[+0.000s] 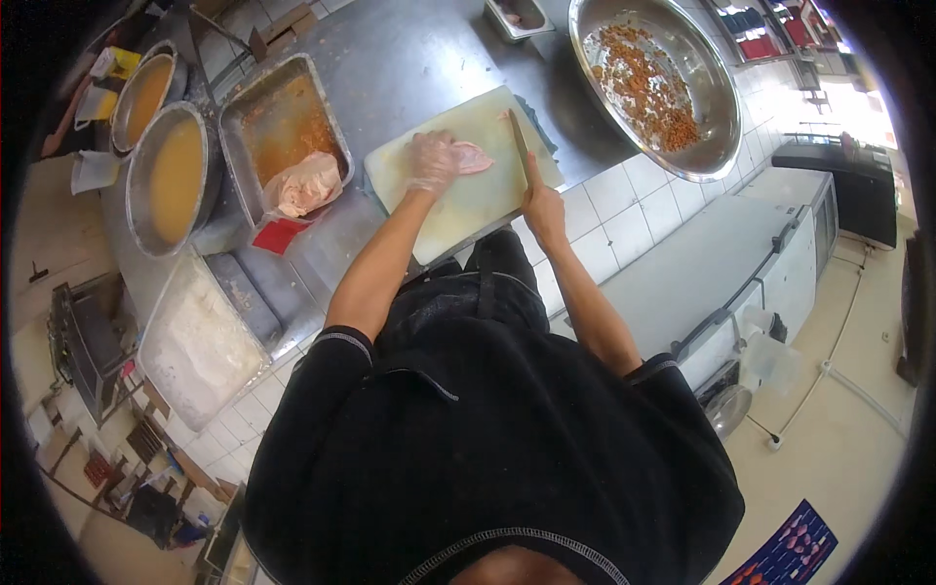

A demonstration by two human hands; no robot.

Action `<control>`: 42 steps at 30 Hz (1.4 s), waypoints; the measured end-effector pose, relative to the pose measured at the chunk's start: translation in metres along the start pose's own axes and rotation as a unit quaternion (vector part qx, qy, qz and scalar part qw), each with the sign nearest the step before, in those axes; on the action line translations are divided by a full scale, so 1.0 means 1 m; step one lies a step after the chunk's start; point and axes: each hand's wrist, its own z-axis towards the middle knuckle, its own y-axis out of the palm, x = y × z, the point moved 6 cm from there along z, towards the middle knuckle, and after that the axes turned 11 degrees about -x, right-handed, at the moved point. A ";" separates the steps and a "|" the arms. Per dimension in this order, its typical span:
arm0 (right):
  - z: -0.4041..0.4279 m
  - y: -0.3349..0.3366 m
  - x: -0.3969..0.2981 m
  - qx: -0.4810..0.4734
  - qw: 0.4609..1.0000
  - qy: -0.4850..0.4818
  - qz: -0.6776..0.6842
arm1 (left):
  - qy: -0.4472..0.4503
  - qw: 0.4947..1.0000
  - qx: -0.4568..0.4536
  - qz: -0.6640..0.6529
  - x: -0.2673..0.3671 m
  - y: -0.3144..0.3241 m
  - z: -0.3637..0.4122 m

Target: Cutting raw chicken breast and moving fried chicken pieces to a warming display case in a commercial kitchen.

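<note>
A piece of raw meat, pale pink [473, 158], lies on the white cutting board [468, 212]. My left hand [433, 162], in a clear plastic glove, rests on its left end; the fingers are blurred. My right hand [544, 208] grips the handle of a kitchen knife [520, 139], its blade pointing away from me over the board's right part. A small scrap of meat [503, 115] is by the knife's tip. A plastic bag of raw meat [308, 186] with a red part sits at the near corner of a metal tray [349, 157] smeared with orange seasoning.
Left of the tray stand metal bowls of yellowish liquid [175, 183] and orange liquid [145, 99], then a tub of white powder [201, 344] nearer me. A large steel bowl [720, 150] with orange-brown crumbs is at right. A small metal container [518, 31] stands beyond the board.
</note>
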 end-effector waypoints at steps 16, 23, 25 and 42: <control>-0.019 -0.024 0.006 0.008 0.983 0.095 0.156 | -0.028 0.902 -0.149 -0.403 0.059 -0.024 0.022; -0.021 -0.048 0.004 0.068 0.977 0.061 0.190 | 0.022 0.843 -0.078 -0.531 0.106 -0.046 0.036; -0.025 -0.044 0.005 0.080 0.975 0.065 0.197 | 0.000 0.920 0.032 -0.390 0.087 -0.042 0.029; -0.029 0.020 -0.023 -0.098 0.992 0.057 0.045 | -0.217 0.963 -0.037 -0.152 0.005 0.024 -0.022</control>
